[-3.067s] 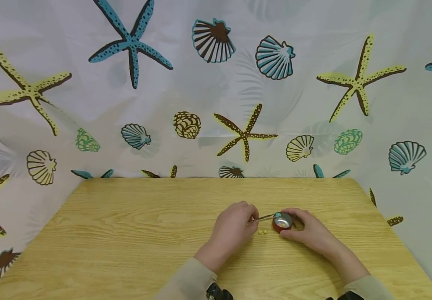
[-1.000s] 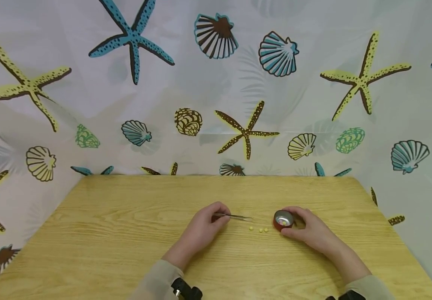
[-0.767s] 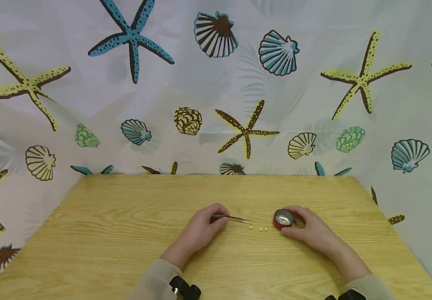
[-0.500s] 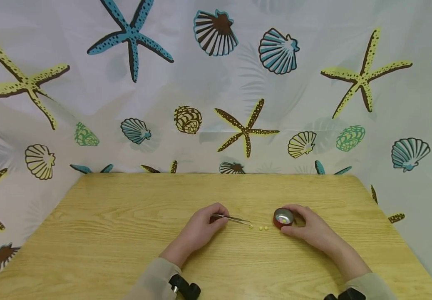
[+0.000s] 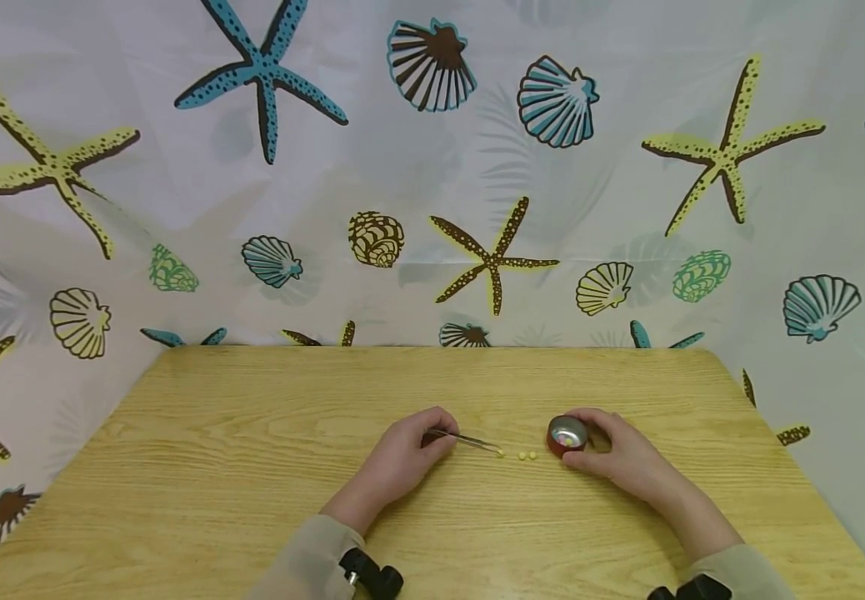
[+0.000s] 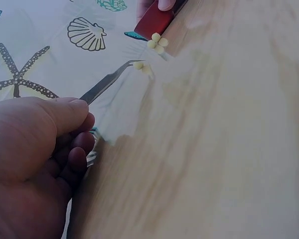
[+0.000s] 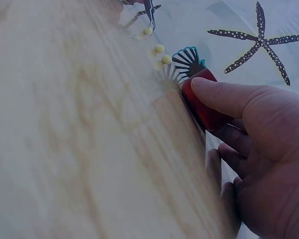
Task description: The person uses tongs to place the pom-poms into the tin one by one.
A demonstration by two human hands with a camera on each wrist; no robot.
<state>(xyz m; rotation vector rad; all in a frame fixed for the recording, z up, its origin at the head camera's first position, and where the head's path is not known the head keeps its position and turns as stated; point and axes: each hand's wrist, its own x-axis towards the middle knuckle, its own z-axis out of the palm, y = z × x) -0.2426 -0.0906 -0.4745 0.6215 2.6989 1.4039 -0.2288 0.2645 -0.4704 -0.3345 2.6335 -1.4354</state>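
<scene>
My left hand [image 5: 401, 462] pinches slim metal tweezers [image 6: 105, 86] between thumb and fingers. Their bent tips are right at a small yellow bead [image 6: 138, 65], the leftmost of the row on the table. Two more yellow beads [image 5: 533, 456] lie between it and a small round tin [image 5: 556, 447], red outside and silvery inside. My right hand [image 5: 631, 458] grips this tin, thumb on the near side and fingers round the back. A few small pink and yellow pieces [image 5: 568, 442] show inside it in the head view. The right wrist view shows only the tin's red wall [image 7: 202, 102].
A wood-grain table [image 5: 267, 483] spreads under both hands. Behind and beside it hangs a pale cloth [image 5: 417, 183] printed with starfish and shells. A black strap mount [image 5: 372, 577] sits on the left sleeve, another [image 5: 691, 590] on the right.
Three seconds ago the tweezers held a teal bit over the tin. My left hand has since moved left, lowering the tips to the leftmost bead. My right hand stays on the tin.
</scene>
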